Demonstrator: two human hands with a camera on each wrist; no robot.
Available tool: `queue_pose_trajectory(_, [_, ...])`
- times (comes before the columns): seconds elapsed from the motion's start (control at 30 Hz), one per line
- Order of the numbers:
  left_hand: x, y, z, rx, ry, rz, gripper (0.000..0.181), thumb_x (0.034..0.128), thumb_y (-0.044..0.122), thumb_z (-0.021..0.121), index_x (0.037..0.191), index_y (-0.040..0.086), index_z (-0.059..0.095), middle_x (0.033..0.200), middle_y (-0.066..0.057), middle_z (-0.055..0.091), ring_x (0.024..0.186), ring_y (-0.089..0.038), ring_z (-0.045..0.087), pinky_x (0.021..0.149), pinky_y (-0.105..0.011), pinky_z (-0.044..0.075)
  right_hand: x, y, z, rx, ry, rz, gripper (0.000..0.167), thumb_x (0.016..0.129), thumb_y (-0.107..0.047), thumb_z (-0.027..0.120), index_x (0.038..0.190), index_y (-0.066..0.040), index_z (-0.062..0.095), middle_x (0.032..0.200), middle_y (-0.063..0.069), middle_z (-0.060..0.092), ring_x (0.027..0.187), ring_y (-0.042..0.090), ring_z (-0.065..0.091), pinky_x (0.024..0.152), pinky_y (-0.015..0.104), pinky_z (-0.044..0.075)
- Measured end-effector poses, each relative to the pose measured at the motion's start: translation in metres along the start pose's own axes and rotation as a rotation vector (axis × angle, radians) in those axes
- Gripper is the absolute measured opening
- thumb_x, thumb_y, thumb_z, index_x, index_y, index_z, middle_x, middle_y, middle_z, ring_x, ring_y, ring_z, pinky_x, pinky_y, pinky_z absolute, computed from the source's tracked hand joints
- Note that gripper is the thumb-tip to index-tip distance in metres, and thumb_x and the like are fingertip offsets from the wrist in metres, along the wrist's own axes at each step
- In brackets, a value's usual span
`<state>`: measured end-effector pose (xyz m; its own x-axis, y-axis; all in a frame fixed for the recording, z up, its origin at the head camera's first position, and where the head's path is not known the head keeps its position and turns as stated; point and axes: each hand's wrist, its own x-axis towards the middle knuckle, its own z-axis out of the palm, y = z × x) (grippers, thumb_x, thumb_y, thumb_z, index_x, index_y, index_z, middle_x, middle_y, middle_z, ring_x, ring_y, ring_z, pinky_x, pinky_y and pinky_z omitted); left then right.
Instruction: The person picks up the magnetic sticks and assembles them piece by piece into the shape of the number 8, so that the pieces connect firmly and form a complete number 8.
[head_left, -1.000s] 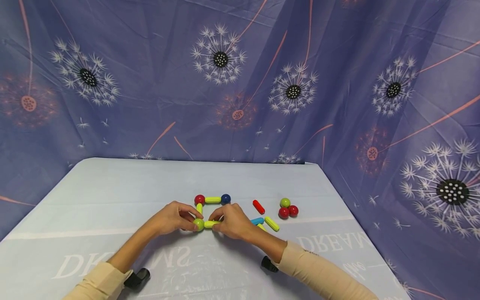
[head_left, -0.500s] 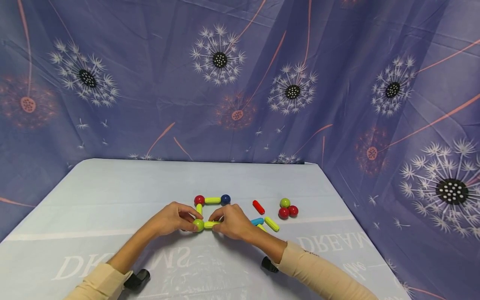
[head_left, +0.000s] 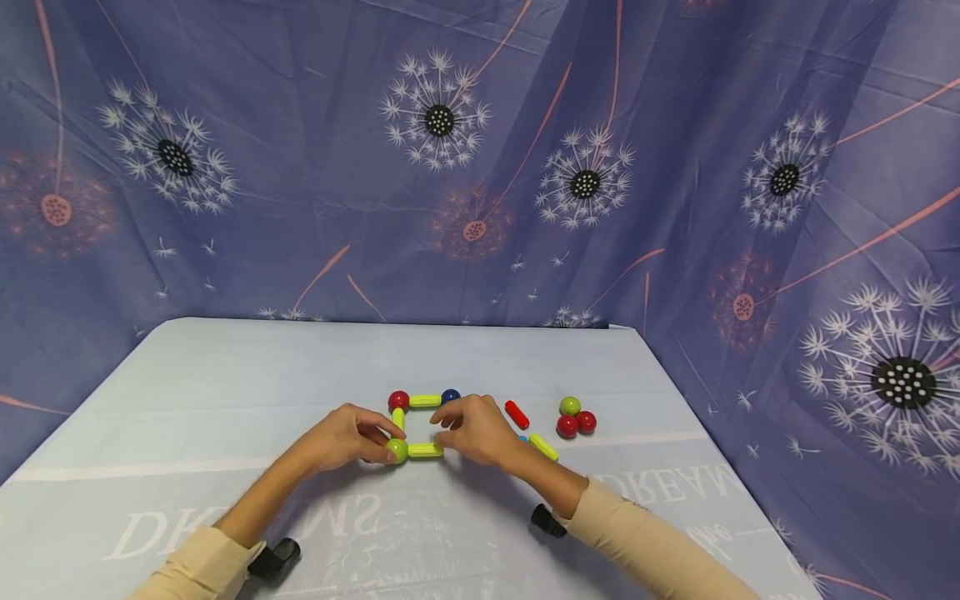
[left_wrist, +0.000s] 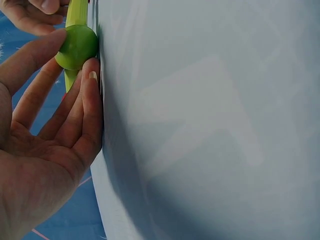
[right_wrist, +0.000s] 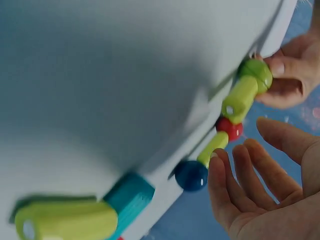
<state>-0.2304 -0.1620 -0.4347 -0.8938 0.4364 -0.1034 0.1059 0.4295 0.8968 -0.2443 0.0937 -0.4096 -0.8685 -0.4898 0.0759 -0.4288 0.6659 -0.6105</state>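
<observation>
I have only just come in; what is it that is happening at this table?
An open-sided outline of coloured balls and rods lies on the table. A person's left hand pinches the green ball at the near corner. The right hand is open, holding nothing, close to the free end of the near yellow-green rod. Farther back, a red ball and a blue ball form two other corners. Loose pieces, including a red rod, lie to the right.

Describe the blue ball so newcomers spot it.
On the pale table, find the frame of rods and balls. Its far rod has a red ball at its left end. At its right end sits the only dark blue ball.
</observation>
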Motion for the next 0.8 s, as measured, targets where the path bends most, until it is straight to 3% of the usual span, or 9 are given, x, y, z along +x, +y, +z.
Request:
queue_pose_trajectory(0.23, [0.001, -0.002, -0.002, 0.02, 0.005, -0.01, 0.031, 0.0797, 0.021, 0.087, 0.109, 0.012, 0.079, 0.104, -0.005, 0.077, 0.096, -0.017, 0.07, 0.075, -0.031, 0.056, -0.003, 0.012, -0.022, 0.021, 0.075, 0.015, 0.024, 0.085, -0.018, 0.08, 0.108, -0.01, 0.079, 0.099, 0.008, 0.077, 0.088, 0.015, 0.069, 0.078, 0.032, 0.055])
queue_pose_trajectory(0.53, [0.0, -0.002, -0.001, 0.03, 0.018, -0.023, 0.03, 0.0786, 0.02, 0.087, 0.107, 0.015, 0.08, 0.106, -0.004, 0.077, 0.098, -0.018, 0.07, 0.076, -0.031, 0.056, -0.012, 0.037, -0.053, 0.023, 0.193, 0.12, 0.022, 0.084, -0.018, 0.082, 0.105, -0.016, 0.079, 0.098, 0.008, 0.077, 0.089, 0.016, 0.069, 0.078, 0.034, 0.056])
queue_pose_trajectory(0.8, [-0.001, -0.001, -0.001, 0.026, 0.014, -0.019, 0.031, 0.0789, 0.02, 0.087, 0.108, 0.013, 0.08, 0.108, -0.005, 0.077, 0.099, -0.018, 0.07, 0.078, -0.031, 0.056, -0.021, 0.058, -0.08, 0.01, 0.274, 0.181, 0.027, 0.084, -0.021, 0.082, 0.111, -0.015, 0.078, 0.099, 0.007, 0.077, 0.093, 0.022, 0.072, 0.078, 0.037, 0.057])
